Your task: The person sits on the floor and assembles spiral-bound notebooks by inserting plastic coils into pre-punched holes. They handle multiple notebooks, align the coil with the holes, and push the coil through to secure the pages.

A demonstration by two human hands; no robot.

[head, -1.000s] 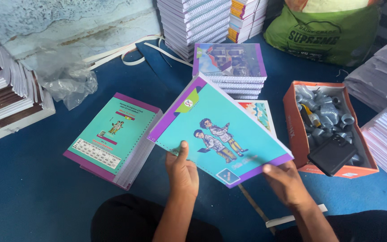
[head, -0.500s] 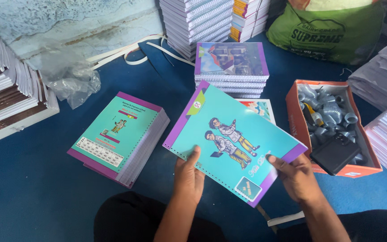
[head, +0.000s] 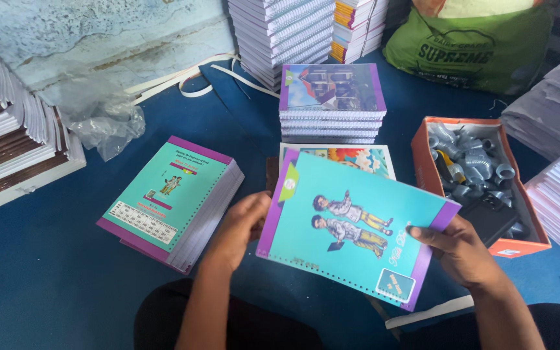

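Nearest, the left hand (head: pixel 241 227) grips the left edge of a teal cover (head: pixel 351 233) and the right hand (head: pixel 458 249) pinches its right edge, so the punched sheet is held level above the blue floor (head: pixel 46 285), tilted toward the person. Just under it lies a printed sheet (head: pixel 338 157), seemingly where the cover belongs. To the left sits a stack (head: pixel 176 204) of punched covers, holes facing inward. On the right, an orange box (head: pixel 422 155) holds grey coils within reach. Beyond, a pile of bound books (head: pixel 332 104) stands finished-looking.
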